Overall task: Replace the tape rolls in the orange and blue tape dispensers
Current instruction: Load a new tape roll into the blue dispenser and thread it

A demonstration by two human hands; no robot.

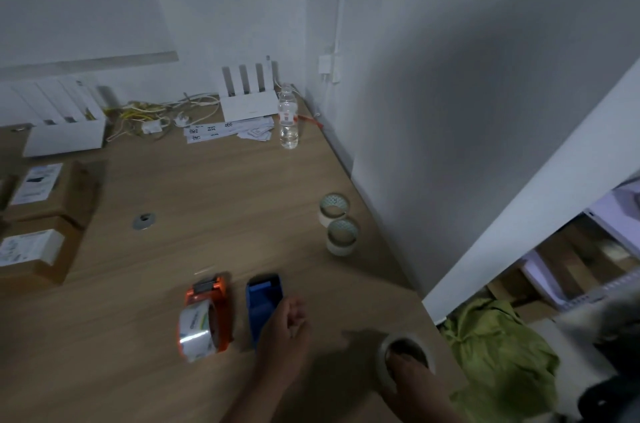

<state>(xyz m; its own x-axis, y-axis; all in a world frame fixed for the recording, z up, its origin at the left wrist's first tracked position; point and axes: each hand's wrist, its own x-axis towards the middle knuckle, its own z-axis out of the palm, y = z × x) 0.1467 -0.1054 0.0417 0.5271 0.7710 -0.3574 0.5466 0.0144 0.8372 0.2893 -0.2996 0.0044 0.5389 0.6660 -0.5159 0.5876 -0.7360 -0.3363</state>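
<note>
The orange tape dispenser (211,301) lies on the wooden table (207,187) with a clear, shiny tape roll (197,332) in its near end. Just to its right lies the blue tape dispenser (264,298), with no roll visible in it. My left hand (287,332) rests beside the blue dispenser's near right edge, its fingers loosely curled around nothing. Near the table's right edge, my right hand (412,377) grips a pale tape roll (389,353), fingers hooked inside its core. Two more tape rolls (341,235) stand farther back by the wall.
A water bottle (288,117), a white router (249,104), cables and paper slips sit at the back. Cardboard boxes (45,214) line the left side. A metal cable grommet (144,221) sits mid-table. A green cloth (498,353) lies off the right edge.
</note>
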